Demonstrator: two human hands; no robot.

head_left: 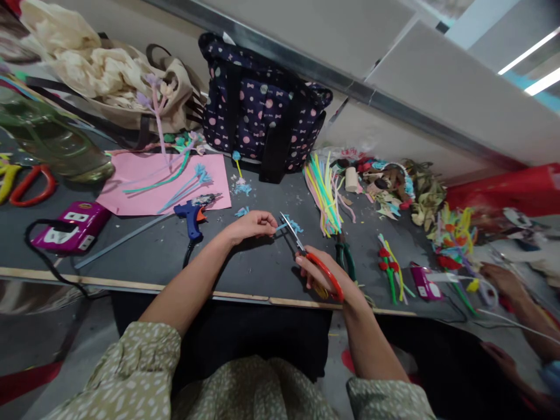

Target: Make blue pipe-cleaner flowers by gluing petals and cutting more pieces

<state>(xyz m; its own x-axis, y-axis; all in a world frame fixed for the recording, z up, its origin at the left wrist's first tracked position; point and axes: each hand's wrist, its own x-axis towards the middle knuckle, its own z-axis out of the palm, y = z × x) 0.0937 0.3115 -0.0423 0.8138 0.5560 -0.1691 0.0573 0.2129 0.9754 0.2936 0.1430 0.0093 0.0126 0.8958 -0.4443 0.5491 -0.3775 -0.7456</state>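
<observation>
In the middle of the head view, my left hand (pixel 257 226) pinches a short blue pipe cleaner (pixel 282 226). My right hand (pixel 321 269) grips orange-handled scissors (pixel 326 267), their blades pointing up and left across the pipe cleaner. Small cut blue pieces (pixel 296 224) lie on the table just beyond the blades. Left of my left hand a blue glue gun (pixel 191 216) rests on the table, its nozzle over a pink sheet (pixel 164 201). Blue fuzzy-stemmed flowers (pixel 188 185) and green and lilac stems lie on that sheet.
A bundle of coloured pipe cleaners (pixel 324 195) and dark green-handled pliers (pixel 345 256) lie to the right. A navy patterned bag (pixel 266 111) stands behind. At left are a purple power socket box (pixel 73 227) and a large bottle (pixel 56 140). Another person's hand (pixel 501 280) is at far right.
</observation>
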